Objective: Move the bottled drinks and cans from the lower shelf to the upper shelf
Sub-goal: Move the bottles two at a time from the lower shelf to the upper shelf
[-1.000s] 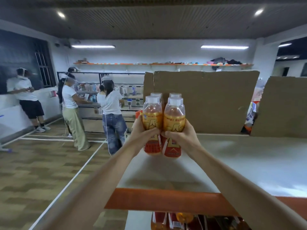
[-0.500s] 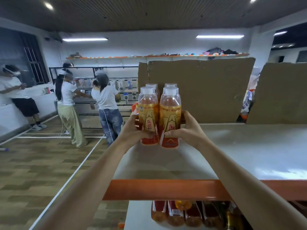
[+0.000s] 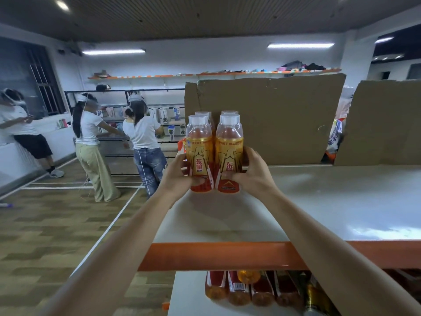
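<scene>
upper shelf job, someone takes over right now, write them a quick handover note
Left hand: wrapped around the left front bottle.
Right hand: wrapped around the right front bottle.
Both bottles are upright at the left end of the upper shelf, just in front of two more bottles standing by the cardboard sheet.
Done: two bottles are up; these two look set down or nearly so, not released.
Left: let go, then bring up the remaining drinks lying on the lower shelf.
</scene>
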The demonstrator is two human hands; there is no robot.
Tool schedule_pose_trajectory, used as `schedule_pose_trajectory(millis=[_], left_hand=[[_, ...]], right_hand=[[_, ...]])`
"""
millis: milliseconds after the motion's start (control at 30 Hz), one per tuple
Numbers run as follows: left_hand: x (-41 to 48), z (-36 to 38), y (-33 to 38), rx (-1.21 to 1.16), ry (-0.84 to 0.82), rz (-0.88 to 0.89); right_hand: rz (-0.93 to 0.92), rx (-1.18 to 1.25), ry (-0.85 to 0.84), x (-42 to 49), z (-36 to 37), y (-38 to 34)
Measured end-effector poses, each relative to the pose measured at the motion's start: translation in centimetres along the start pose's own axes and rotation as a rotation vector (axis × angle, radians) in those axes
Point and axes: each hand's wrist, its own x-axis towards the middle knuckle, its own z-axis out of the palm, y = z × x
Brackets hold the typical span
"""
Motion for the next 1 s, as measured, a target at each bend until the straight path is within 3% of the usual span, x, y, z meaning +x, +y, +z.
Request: schedule_pose_trajectory(millis=[667,867,1000], left_hand=[[0.4,0.4,-0.9,0.1,-0.023,0.077],[0.3,0.3,-0.3,0.187,-0.03,0.076],[0.0,-0.3,0.6,0.38,-0.024,0.11]], right_hand=[[0.033,0.08,-0.04,0.2,0.4,0.8],[0.071,0.124,-0.067,0.0,0.2,0.5],[0.078,0.054,-0.127,-0.4,-0.8,-0.5]])
